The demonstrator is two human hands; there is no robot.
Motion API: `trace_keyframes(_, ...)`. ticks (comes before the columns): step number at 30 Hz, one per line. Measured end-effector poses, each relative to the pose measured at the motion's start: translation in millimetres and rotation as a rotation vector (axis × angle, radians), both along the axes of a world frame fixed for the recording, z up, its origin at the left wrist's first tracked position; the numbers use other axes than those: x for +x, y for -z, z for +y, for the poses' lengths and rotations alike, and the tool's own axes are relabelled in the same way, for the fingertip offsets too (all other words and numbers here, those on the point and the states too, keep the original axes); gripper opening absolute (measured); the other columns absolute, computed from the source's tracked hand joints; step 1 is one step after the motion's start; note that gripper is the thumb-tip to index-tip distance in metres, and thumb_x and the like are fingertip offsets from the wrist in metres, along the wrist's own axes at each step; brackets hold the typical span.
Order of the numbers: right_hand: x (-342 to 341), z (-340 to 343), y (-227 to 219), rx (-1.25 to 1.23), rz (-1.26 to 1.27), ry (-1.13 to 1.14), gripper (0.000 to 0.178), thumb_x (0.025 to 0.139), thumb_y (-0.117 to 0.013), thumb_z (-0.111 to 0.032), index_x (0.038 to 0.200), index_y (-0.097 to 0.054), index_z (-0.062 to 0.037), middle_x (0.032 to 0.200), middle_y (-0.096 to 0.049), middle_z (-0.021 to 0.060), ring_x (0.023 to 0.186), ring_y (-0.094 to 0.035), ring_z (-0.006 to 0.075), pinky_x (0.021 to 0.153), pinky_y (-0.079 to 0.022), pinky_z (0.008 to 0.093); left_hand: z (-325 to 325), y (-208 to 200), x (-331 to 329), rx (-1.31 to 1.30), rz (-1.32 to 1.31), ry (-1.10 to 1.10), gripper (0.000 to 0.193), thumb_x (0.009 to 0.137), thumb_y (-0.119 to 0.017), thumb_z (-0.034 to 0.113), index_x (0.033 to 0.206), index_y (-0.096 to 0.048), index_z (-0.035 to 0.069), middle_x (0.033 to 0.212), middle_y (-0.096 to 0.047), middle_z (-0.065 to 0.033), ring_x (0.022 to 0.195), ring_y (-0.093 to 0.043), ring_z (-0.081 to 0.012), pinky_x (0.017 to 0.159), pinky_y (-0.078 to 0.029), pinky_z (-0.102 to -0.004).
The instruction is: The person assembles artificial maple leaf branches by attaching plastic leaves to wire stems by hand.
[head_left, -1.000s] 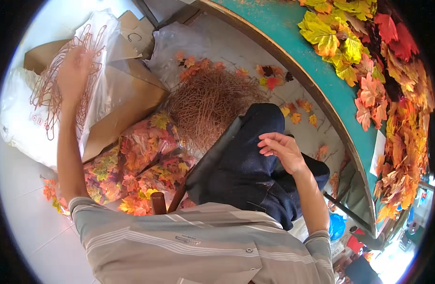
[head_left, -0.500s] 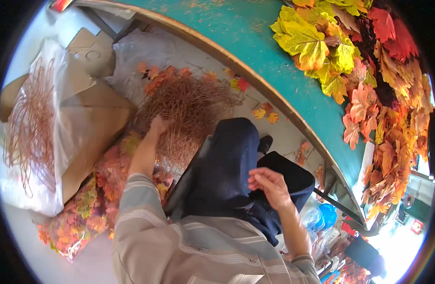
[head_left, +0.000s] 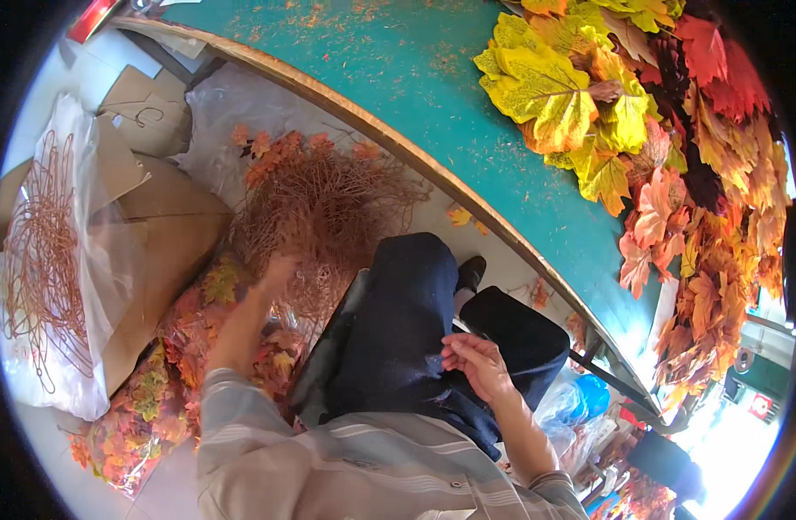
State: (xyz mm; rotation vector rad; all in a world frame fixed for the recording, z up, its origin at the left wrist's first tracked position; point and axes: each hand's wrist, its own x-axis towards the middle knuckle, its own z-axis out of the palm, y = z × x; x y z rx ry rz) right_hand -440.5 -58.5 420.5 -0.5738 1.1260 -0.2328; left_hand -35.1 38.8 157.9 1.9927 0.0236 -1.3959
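Down at floor level, left of the lap: left hand [head_left: 276, 270] reaching into tangled heap of thin brown wire stems [head_left: 324, 204], fingers buried among the strands; whether closed on any stem, cannot tell. Heap lying on crinkled clear plastic sheet [head_left: 220, 104], just below the near wooden edge of the teal-topped work desk [head_left: 398, 69]. Small orange fabric leaves [head_left: 272, 152] scattered along the far side of the heap.

Right hand [head_left: 477, 366] resting over dark blue trouser leg [head_left: 398, 329], fingers loosely curled, thumb toward fingertips; nothing clearly visible in the grip. Both forearms in grey striped shirt sleeves [head_left: 328, 451].

Beside left forearm, on the floor: clear bag packed with orange, red and yellow artificial maple leaves [head_left: 168, 381], touching the stem heap at its upper end. Left of that: open brown cardboard box [head_left: 159, 234], flaps spread. Against the box's left side: clear plastic bag holding coiled copper-coloured wire loops [head_left: 38, 260].

On desk, right half up to the far right corner: large pile of artificial autumn leaves, yellow-green at top, red and orange below [head_left: 666, 165], spilling over the right edge. Desk surface left of the pile bare teal, dusted with fine orange flecks.

Under desk, near right edge: blue plastic bag [head_left: 588, 394], partly hidden by the desk's dark metal frame bar [head_left: 606, 373]. Black shoe [head_left: 470, 273] visible past the knee.
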Motion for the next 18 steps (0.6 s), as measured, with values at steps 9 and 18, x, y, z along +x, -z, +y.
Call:
trace_keyframes(9,34,1,-14,-0.140,-0.123,-0.199,0.023,0.093,-0.058,-0.016,0.109,-0.062,0.0007,0.089,-0.067,0.0084,0.078,-0.064,0.0147,0.072,-0.051,0.0257,-2,-330,101,-0.574,-0.179,-0.037,0.020,0.089,-0.061,0.022,0.099,-0.063,0.005,0.073,-0.053,0.0043,0.057,-0.040,-0.0002,0.049,-0.030,-0.0166)
trace_keyframes(18,129,-16,-64,-1.015,-0.178,-0.448,0.062,0.077,-0.077,-0.020,0.129,-0.048,-0.0022,0.118,-0.057,0.0165,0.105,-0.058,0.0252,0.089,-0.048,0.0353,19,-505,23,-0.833,-0.297,-0.282,0.020,0.096,-0.054,0.028,0.087,-0.055,0.011,0.057,-0.036,0.0101,0.047,-0.036,-0.0026,0.046,-0.027,-0.0175)
